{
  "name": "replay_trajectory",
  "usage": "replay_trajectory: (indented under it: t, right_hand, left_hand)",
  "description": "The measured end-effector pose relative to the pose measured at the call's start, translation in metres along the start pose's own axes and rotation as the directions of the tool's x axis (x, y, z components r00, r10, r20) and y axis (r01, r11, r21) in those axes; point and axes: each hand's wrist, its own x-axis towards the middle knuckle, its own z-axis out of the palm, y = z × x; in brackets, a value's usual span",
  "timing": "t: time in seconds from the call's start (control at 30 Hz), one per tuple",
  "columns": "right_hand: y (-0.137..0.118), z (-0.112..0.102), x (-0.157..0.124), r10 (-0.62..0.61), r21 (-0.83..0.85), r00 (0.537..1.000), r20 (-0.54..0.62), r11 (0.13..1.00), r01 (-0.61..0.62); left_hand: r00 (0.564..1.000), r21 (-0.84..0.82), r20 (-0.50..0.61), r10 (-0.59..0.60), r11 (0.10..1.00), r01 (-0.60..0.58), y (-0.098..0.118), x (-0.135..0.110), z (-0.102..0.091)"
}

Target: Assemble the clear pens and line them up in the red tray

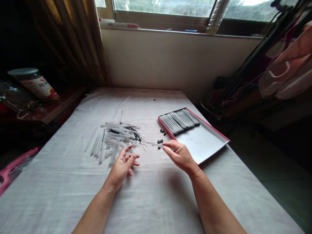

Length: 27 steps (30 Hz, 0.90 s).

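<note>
A heap of clear plastic pen tubes (114, 138) lies on the white cloth in front of me. My left hand (123, 167) rests beside the heap with its fingers loosely spread and nothing in it. My right hand (179, 154) pinches one thin clear tube (152, 143) by its end, the tube pointing left toward the heap. A few small black caps (160, 141) lie just past its fingertips. A shallow red-edged box lid (207, 143) to the right holds a neat row of assembled pens (179, 121).
The cloth-covered table (151, 201) runs to a white wall under a window. A jar (34, 83) stands on a dark side table at the left. A pink object (14, 164) is at the left edge. Cables and clothing crowd the right.
</note>
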Motion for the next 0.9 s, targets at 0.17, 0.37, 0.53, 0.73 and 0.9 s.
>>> replay_trajectory:
  t: [0.17,0.37,0.53,0.73,0.9]
  right_hand:
    - [0.037,-0.065,0.045,0.101,-0.084,0.864,-0.493,0.983,-0.163]
    - [0.073,-0.101,0.099,0.345,-0.366,0.767,-0.542,0.724,-0.584]
    - [0.084,-0.084,0.116,0.37,-0.438,0.765,-0.527,0.653,-0.617]
    - [0.09,-0.075,0.122,0.361,-0.514,0.787,-0.5,0.608,-0.605]
    - [0.089,-0.08,0.12,0.344,-0.553,0.815,-0.466,0.606,-0.571]
  left_hand:
    - [1.0,0.016,0.005,0.018,1.0,-0.018,-0.002,0.0,0.001]
    - [1.0,0.016,0.005,0.025,1.0,-0.025,-0.003,0.0,0.003]
    - [1.0,0.025,0.007,0.024,0.999,-0.024,-0.002,0.0,0.003]
    - [1.0,0.013,0.002,0.018,1.0,-0.018,-0.003,0.001,0.003]
    - [1.0,0.009,0.011,0.029,1.0,-0.029,-0.003,0.002,0.004]
